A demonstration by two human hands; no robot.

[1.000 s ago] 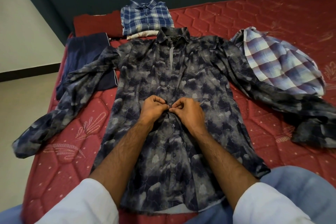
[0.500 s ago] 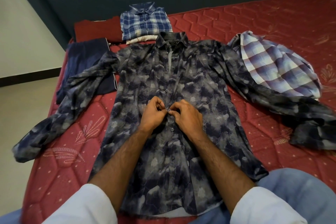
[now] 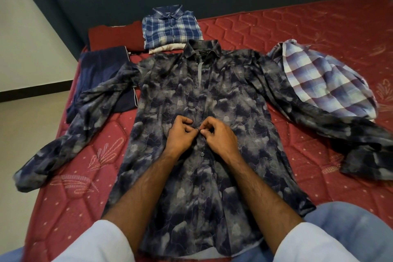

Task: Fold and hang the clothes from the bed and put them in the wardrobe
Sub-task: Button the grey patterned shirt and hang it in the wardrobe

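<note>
The shirt (image 3: 212, 112) lies flat on the bed (image 3: 319, 27), collar away from him, its button line running straight out between his arms. Left hand (image 3: 180, 136) and right hand (image 3: 219, 136) meet there mid-chest, fingers pinching the placket, equally near.

Two bare hands, left hand (image 3: 180, 135) and right hand (image 3: 221, 137), on forearms bare and hairy up to near the elbow. White sleeves pushed back, the left sleeve (image 3: 95, 242) and the right sleeve (image 3: 308, 244) both of plain, soft cloth, loosely bunched at the edge. Pale blue trousers (image 3: 350, 221) over the right knee, smooth, with a sliver of the same blue at lower left.
</note>
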